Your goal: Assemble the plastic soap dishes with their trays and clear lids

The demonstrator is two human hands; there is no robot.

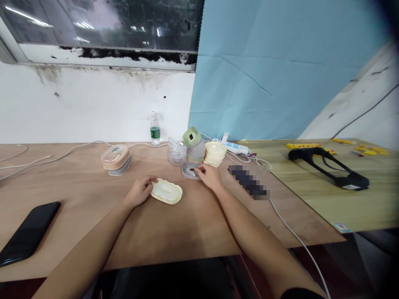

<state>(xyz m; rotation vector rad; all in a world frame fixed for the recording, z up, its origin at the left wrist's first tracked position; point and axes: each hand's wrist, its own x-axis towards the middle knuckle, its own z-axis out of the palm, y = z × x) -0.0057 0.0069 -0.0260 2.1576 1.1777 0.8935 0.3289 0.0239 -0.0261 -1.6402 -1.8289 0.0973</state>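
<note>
My left hand (141,190) has its fingers closed on the left end of a shallow cream-coloured oval tray (166,192), which lies on the table. Farther back, my right hand (209,175) grips the right side of a grey oval lid (188,170) with a hole in its middle. Right behind that lid stands a stack of grey and green lids (195,149), its top green one tilted. Beside it, to the right, rises a stack of cream trays (215,153). Clear plastic covers (176,151) are piled on the left.
An assembled pink and grey oval box (116,158) sits back left. A black phone (28,230) lies front left. A water bottle (155,129) stands by the wall. A power strip (236,148), cables and a black strap-like frame (330,168) are on the right.
</note>
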